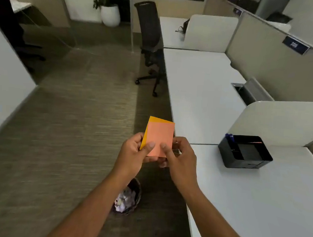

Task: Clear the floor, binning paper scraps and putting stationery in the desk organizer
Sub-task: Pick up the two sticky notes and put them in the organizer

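Orange and pink sticky notes (160, 137) are pinched at frame centre by both hands.

From left hand (133, 153) through right hand (180, 160), the desk organizer (245, 151) lies rightward, nearer the right; the bin (129, 197) sits below.

Two bare hands — the left hand (131, 150) and the right hand (181, 161) — share two paper sheets: one pale orange rectangular sheet (160, 137) in front, one deeper yellow-orange sheet (152, 120) behind it. Right of the sheets stands one black plastic desk organizer (245, 152) holding one blue pen (229, 137); below the sheets, one dark round bin (127, 199); beyond them, one black mesh office chair (149, 37) and one white round planter (110, 15).
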Available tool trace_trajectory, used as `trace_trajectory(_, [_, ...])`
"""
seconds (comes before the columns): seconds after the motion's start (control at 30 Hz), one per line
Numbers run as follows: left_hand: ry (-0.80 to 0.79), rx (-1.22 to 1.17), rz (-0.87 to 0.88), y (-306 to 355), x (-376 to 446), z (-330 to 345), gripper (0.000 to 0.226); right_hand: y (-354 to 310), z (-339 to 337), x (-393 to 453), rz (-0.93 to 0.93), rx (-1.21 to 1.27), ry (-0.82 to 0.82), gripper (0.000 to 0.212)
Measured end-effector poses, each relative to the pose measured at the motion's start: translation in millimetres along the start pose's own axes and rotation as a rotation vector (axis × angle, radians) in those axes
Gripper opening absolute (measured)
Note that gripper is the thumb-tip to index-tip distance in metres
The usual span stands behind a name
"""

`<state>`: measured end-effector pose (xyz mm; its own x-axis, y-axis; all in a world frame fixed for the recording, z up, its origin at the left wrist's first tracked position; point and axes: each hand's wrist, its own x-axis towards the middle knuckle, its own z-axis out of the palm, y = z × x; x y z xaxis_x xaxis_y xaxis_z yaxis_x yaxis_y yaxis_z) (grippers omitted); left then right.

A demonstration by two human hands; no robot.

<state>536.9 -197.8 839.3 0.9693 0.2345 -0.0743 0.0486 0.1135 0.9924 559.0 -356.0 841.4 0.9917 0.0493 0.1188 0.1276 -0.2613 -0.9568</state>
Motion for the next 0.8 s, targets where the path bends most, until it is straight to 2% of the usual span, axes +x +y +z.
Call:
trace_trajectory(0.17, [-0.07, 0.027, 0.067, 26, 42, 87, 0.016, -13, -74, 47, -0.023, -0.008, 0.115, 0.024])
trace_trajectory(0.3, [-0.148, 0.045, 0.101, 35, 73, 144, 0.029, -9, -119, 75, 0.019, -0.052, 0.205, 0.031])
trace_trajectory(0.47, [-0.229, 0.066, 0.153, 17, 111, 202, 0.005, 12, -167, 103, 0.042, -0.217, 0.332, 0.024])
trace_trajectory(0.67, [-0.425, 0.124, 0.104, -8, 158, 248, 0.016, 25, -219, 150, 0.097, -0.361, 0.437, 0.042])
trace_trajectory(0.8, [-0.533, 0.176, 0.04, -18, 189, 266, 0.019, 32, -246, 180, 0.134, -0.448, 0.373, 0.024])
